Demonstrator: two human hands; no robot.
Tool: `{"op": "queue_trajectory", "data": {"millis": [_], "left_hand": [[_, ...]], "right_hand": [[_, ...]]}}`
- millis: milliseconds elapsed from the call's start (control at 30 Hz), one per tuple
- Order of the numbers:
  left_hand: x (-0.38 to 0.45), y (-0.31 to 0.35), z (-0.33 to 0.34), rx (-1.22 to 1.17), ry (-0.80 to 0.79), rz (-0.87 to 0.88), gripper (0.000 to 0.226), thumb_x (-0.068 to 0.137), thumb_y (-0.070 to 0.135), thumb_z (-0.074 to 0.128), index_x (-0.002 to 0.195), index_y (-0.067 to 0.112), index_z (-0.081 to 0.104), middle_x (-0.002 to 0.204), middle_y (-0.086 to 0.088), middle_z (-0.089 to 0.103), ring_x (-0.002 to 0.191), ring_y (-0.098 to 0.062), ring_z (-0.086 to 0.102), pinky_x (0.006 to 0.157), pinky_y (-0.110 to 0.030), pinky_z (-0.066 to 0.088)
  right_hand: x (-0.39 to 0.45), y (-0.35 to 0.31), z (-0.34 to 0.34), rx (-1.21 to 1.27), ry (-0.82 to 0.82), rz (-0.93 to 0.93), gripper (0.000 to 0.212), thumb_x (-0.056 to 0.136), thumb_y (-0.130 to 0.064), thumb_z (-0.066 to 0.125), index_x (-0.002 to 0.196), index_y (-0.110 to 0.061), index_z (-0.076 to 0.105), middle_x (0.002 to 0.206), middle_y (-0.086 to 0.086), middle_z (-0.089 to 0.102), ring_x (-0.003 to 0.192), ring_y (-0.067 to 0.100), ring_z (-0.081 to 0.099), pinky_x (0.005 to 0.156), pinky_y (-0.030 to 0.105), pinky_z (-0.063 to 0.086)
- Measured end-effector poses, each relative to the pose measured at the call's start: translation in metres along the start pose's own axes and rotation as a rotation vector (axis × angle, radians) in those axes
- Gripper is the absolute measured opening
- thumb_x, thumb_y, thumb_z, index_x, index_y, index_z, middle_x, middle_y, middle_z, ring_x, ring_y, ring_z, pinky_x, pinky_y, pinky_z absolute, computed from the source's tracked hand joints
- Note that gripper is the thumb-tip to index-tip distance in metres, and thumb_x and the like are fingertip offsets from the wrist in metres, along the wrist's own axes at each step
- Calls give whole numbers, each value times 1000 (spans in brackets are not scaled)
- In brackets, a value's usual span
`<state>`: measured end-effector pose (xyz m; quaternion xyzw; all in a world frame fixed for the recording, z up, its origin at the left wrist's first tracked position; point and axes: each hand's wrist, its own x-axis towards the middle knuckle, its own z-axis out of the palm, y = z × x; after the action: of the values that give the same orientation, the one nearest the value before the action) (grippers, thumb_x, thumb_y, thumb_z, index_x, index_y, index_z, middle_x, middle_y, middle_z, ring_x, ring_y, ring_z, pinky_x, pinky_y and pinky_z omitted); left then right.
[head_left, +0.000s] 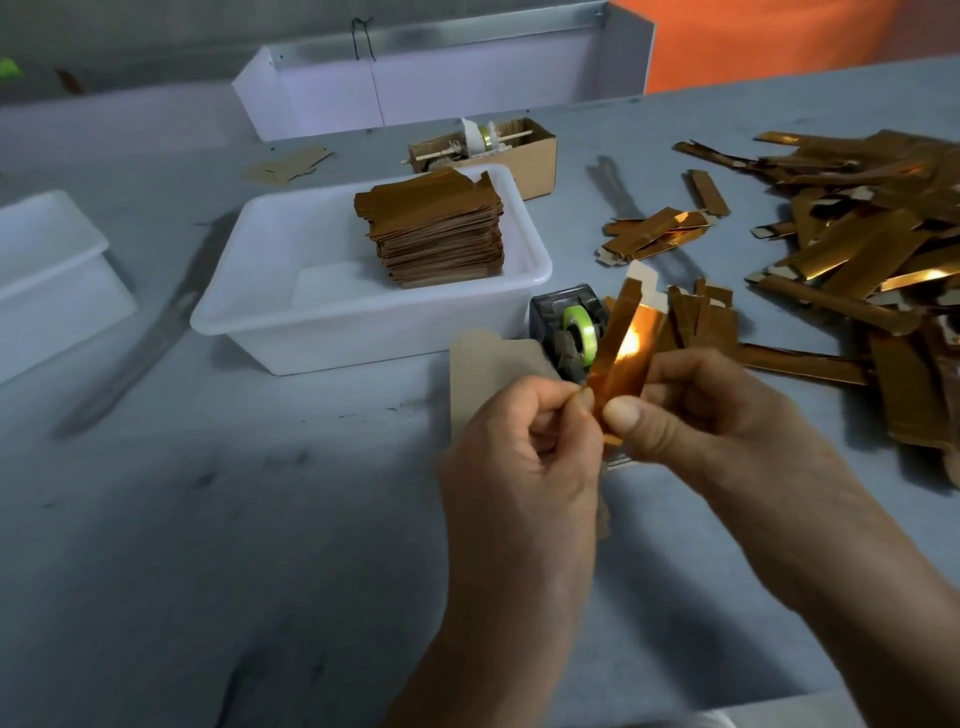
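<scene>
Both hands hold one shiny gold carton blank (626, 345) upright above the grey table, folded lengthwise into a narrow sleeve. My left hand (519, 452) pinches its lower left edge between thumb and fingers. My right hand (691, 415) grips its lower right side, thumb on the front. Behind it stands a dark tape dispenser (569, 325) with a green tape roll. A white tub (291, 317) holds a stack of flat gold blanks (436, 228). Folded gold sleeves (862, 260) lie heaped at the right.
A plain cardboard piece (483, 364) lies under my left hand's far side. A cardboard box (535, 150) with a spool sits behind the tub. Another white tub (47, 270) is at the far left, and a white bin (415, 88) at the back.
</scene>
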<state>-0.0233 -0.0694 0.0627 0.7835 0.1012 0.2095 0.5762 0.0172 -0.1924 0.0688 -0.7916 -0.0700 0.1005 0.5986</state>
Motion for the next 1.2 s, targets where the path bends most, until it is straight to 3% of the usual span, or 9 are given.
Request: {"op": "queue_trajectory", "data": {"millis": [133, 467, 567, 667, 767, 867, 1033, 1100, 1200], "left_hand": [[-1, -2, -2, 11, -42, -34, 12, 90, 21, 63, 80, 25, 69, 72, 8, 71, 67, -8, 70, 62, -27, 59], [15, -4, -23, -572, -391, -629, 22, 92, 9, 58, 113, 5, 57, 97, -14, 74, 83, -23, 74, 66, -28, 60], [17, -5, -26, -417, -462, -574, 14, 91, 11, 60, 104, 9, 63, 87, -6, 75, 73, -15, 73, 57, -22, 56], [19, -11, -26, 36, -350, -341, 4, 87, 22, 66, 84, 24, 65, 73, 6, 70, 57, -1, 63, 47, -15, 45], [25, -22, -32, 504, 4, -79, 8, 85, 34, 64, 82, 27, 61, 78, 10, 63, 75, -4, 60, 59, -20, 43], [32, -41, -43, 780, 44, -117, 38, 83, 52, 61, 104, 20, 55, 98, 7, 51, 94, -15, 50, 70, -28, 35], [43, -57, -46, 479, -100, -409, 32, 78, 44, 74, 83, 16, 59, 80, 7, 62, 74, -9, 57, 63, -27, 45], [45, -61, -45, 319, -110, -482, 22, 78, 34, 77, 74, 18, 62, 71, 3, 66, 68, -13, 62, 68, -30, 51], [48, -64, -46, 152, -139, -580, 16, 80, 22, 77, 82, 12, 65, 62, 2, 66, 48, -2, 59, 52, -22, 47]], "right_hand": [[2, 5, 9, 293, -87, 38, 26, 67, -25, 67, 86, -8, 65, 90, 29, 57, 83, 29, 65, 71, 20, 56], [2, 8, -1, 212, -166, -141, 17, 66, -27, 65, 79, -18, 70, 84, 13, 66, 84, 23, 65, 74, 20, 54], [2, 7, -1, 134, -173, -127, 21, 63, -33, 65, 79, -20, 69, 84, 13, 65, 84, 21, 64, 77, 19, 53], [6, 7, -6, 99, -175, -44, 26, 64, -39, 61, 83, -24, 68, 87, 3, 69, 84, 11, 66, 69, 22, 53], [30, 14, -31, 140, -21, 63, 21, 70, -37, 58, 88, -29, 66, 88, -10, 72, 82, 6, 68, 75, 27, 47], [67, 26, -60, 56, 208, 118, 13, 87, -27, 59, 99, -24, 64, 86, -4, 70, 75, 9, 67, 69, 25, 48], [107, 52, -89, -473, 496, 195, 35, 90, -34, 58, 114, -8, 59, 109, 16, 62, 95, 30, 61, 77, 41, 52], [103, 55, -84, -629, 583, 145, 45, 89, -38, 57, 124, -9, 53, 123, 18, 54, 108, 33, 54, 81, 38, 46], [77, 50, -58, -602, 592, -90, 43, 90, -35, 55, 128, -16, 49, 136, 12, 43, 111, 19, 49, 79, 28, 41]]}}
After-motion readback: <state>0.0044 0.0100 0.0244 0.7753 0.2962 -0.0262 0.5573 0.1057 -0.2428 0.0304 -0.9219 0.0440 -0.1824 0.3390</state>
